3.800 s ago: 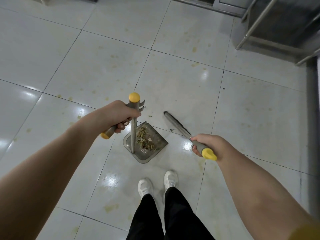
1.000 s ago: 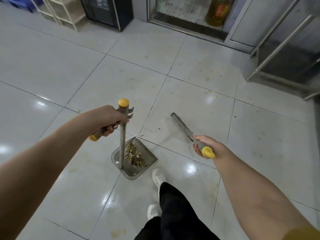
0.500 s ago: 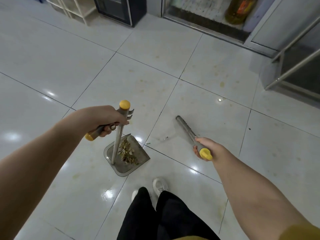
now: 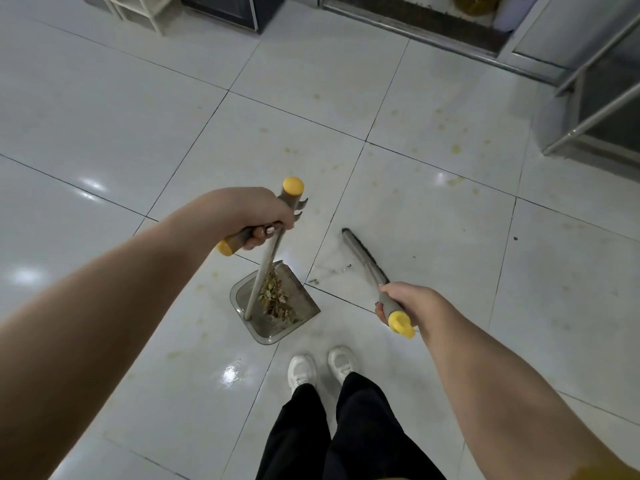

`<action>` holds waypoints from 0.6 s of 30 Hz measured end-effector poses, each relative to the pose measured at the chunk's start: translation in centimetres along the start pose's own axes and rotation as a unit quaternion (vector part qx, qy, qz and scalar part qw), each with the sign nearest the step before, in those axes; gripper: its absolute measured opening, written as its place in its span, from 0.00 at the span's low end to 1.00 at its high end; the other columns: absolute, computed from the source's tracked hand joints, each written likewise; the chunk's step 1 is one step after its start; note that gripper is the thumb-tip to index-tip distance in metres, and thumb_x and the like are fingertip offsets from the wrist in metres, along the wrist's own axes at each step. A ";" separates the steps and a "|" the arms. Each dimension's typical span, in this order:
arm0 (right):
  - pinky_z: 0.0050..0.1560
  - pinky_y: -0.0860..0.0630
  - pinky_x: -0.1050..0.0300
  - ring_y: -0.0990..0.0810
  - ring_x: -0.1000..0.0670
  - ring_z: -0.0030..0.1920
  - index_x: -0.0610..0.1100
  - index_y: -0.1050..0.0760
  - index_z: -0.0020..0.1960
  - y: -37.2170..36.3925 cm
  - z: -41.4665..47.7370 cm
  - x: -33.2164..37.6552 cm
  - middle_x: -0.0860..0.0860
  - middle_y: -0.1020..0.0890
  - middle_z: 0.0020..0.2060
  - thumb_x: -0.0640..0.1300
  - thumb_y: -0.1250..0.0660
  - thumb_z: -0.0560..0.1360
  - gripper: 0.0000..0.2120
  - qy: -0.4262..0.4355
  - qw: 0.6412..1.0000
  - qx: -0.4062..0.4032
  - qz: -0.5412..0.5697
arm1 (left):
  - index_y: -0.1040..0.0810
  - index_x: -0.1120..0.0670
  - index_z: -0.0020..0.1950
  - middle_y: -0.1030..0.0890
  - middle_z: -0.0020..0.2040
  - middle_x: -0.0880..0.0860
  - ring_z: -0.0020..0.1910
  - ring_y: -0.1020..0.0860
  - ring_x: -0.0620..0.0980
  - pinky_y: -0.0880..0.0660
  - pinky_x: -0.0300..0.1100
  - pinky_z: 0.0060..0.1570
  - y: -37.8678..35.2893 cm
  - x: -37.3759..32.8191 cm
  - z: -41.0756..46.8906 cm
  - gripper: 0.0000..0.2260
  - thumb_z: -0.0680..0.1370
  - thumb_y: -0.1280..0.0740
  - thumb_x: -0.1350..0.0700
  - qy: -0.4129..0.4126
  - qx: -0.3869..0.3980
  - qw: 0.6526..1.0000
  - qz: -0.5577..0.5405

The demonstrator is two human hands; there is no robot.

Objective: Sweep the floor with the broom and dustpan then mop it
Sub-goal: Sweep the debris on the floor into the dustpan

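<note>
Head view: dustpan [image 4: 300, 296] and broom [image 4: 363, 258] both held.
Left grip [image 4: 256, 212] wraps dustpan handle; right grip [image 4: 412, 300] wraps broom handle.

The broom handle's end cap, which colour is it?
Yellow; the end cap shows best in the head view.

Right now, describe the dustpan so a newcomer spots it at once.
On the white tiled floor, look just ahead of the white shoes. The dustpan is the grey tray there, its tall handle held by the left hand. Unlike the broom beside it, it holds a pile of dry leafy scraps.
</note>
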State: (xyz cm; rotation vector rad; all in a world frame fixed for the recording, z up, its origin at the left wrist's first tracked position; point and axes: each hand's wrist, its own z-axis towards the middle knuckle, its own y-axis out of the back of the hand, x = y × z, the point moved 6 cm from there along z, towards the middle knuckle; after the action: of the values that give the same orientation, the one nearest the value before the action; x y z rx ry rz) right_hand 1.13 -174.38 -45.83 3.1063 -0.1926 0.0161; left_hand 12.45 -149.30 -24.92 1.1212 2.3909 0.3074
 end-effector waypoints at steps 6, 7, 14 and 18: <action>0.18 0.30 0.66 0.29 0.51 0.15 0.40 0.35 0.42 -5.4 -1.0 -3.2 0.47 0.29 0.31 0.48 0.40 0.79 0.13 -0.052 0.995 0.045 -0.072 | 0.36 0.57 0.31 0.36 0.24 0.52 0.20 0.40 0.48 0.40 0.33 0.22 0.4 0.2 0.6 0.13 0.75 0.40 0.60 -0.013 0.001 1.000 0.003; 0.18 0.30 0.66 0.29 0.52 0.15 0.40 0.35 0.43 -6.4 -1.2 -3.6 0.47 0.29 0.30 0.49 0.41 0.80 0.14 -0.053 0.993 0.066 -0.086 | 0.36 0.57 0.31 0.37 0.25 0.52 0.20 0.40 0.48 0.40 0.33 0.22 0.4 0.3 0.6 0.13 0.75 0.40 0.60 -0.014 0.000 1.000 0.004; 0.16 0.31 0.67 0.29 0.55 0.16 0.39 0.31 0.33 -8.0 -5.2 -3.5 0.50 0.29 0.22 0.52 0.42 0.79 0.21 -0.153 0.960 0.230 -0.048 | 0.37 0.56 0.31 0.36 0.26 0.52 0.18 0.40 0.46 0.41 0.31 0.20 1.0 1.6 0.5 0.13 0.76 0.41 0.60 -0.010 -0.004 1.000 -0.003; 0.14 0.33 0.68 0.30 0.56 0.15 0.40 0.32 0.35 -4.0 -6.8 -2.3 0.50 0.29 0.23 0.54 0.41 0.79 0.20 -0.137 0.970 0.196 -0.049 | 0.37 0.56 0.31 0.36 0.26 0.52 0.16 0.40 0.45 0.41 0.31 0.20 1.1 2.2 0.1 0.12 0.75 0.41 0.60 -0.004 -0.007 1.000 -0.009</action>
State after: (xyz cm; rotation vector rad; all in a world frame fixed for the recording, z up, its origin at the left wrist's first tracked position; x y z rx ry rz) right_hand -0.73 -169.90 -39.22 3.4963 -0.0423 -0.4314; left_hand 12.05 -146.88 -25.31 1.0927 2.3868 0.3129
